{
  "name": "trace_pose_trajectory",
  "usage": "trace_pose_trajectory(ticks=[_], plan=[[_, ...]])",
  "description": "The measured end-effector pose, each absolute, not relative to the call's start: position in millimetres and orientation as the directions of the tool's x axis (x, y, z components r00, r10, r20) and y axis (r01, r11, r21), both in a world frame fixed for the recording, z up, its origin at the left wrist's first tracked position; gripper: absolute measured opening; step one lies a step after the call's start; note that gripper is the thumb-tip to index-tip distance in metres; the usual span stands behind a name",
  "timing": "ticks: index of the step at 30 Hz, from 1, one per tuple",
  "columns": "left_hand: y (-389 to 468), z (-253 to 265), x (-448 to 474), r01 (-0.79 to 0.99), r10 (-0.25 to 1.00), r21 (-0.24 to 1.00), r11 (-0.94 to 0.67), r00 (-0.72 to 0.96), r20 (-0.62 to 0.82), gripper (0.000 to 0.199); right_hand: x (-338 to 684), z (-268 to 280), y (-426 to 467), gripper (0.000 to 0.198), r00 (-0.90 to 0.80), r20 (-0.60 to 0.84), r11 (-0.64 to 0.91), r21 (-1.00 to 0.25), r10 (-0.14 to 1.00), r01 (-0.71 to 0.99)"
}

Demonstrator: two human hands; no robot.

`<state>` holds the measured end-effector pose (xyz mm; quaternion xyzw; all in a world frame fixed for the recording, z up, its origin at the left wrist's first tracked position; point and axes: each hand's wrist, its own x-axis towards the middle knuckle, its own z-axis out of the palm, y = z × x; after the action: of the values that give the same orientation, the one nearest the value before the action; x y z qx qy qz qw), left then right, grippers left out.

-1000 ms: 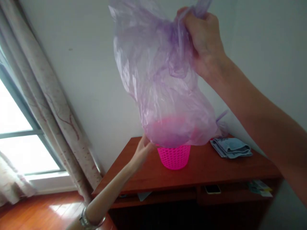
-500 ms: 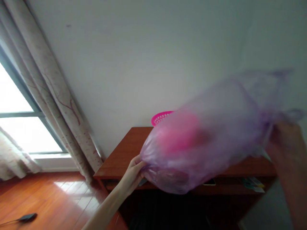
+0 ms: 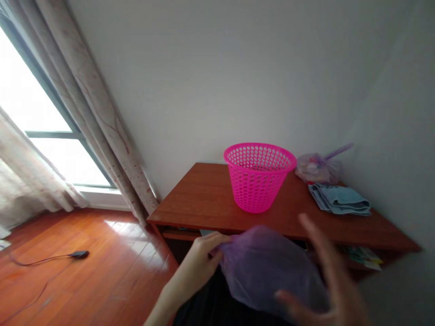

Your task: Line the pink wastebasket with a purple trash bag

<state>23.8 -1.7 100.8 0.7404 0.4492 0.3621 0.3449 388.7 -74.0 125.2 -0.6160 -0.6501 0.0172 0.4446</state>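
A thin purple plastic bag hangs in front of the desk's front edge, low in the view. My left hand pinches its upper left corner between thumb and fingers. Over the bag's right side is my right hand, blurred, with thumb and forefinger spread wide apart; nothing shows between them. A bright pink mesh basket stands upright on the brown wooden desk, just beyond the bag.
Folded light-blue cloth lies on the desk's right side. Behind it sits a filled, translucent purplish bag against the wall. Papers stick out of the shelf below the desktop. A black adapter with a cord lies on the floor, left.
The purple bag has dropped from a raised, stretched-out position to below the desktop, uncovering the basket. My right hand has let go of its end and moved left and down.
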Motion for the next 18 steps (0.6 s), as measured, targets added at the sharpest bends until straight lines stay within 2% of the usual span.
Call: trace_pose_trajectory(ticks=[3,5,6,8,10,12,13,15,16,18], plan=[[-25.8,104.7,56.1,0.367,0.837,0.831,-0.419,0.510,0.197,0.045,347.6,118.3,-32.0,0.047,0.133,0.499,0.201,-0.560,0.857,0.804],[-39.1,107.4,54.8,0.336,0.834,0.834,-0.437,0.499,0.236,0.039,322.2,101.0,-10.4,0.052,0.111,0.465,0.186,-0.547,0.878,0.816],[-43.4,109.1,46.1,0.321,0.853,0.837,-0.444,0.438,0.284,0.035,312.0,88.0,-3.5,0.054,0.098,0.443,0.179,-0.540,0.891,0.822],[-45.6,112.0,15.0,0.324,0.899,0.838,-0.439,0.161,0.408,0.024,299.2,56.5,2.3,0.055,0.065,0.387,0.163,-0.527,0.920,0.834],[-37.6,109.7,-29.0,0.408,0.837,0.847,-0.340,-0.281,0.471,0.015,298.4,25.7,0.2,0.055,0.033,0.313,0.142,-0.519,0.949,0.843],[-20.8,97.7,-76.3,0.432,0.705,0.884,-0.179,-0.570,0.422,0.016,308.5,5.3,-4.0,0.054,0.025,0.244,0.105,-0.504,0.969,0.857],[-10.6,88.3,-97.7,0.384,0.694,0.912,-0.144,-0.618,0.370,0.020,316.1,0.5,-5.5,0.053,0.030,0.225,0.087,-0.492,0.974,0.866],[8.1,66.8,-128.2,0.271,0.758,0.956,-0.111,-0.599,0.258,0.021,331.6,0.4,-6.7,0.049,0.051,0.224,0.061,-0.466,0.973,0.883],[14.5,57.2,-134.4,0.292,0.824,0.955,-0.056,-0.527,0.209,0.023,337.5,3.5,-7.0,0.048,0.064,0.235,0.053,-0.461,0.970,0.886],[16.6,44.7,-124.6,0.474,0.877,0.880,-0.035,-0.408,0.254,0.036,341.2,11.6,-9.1,0.047,0.092,0.250,0.044,-0.488,0.964,0.872]])
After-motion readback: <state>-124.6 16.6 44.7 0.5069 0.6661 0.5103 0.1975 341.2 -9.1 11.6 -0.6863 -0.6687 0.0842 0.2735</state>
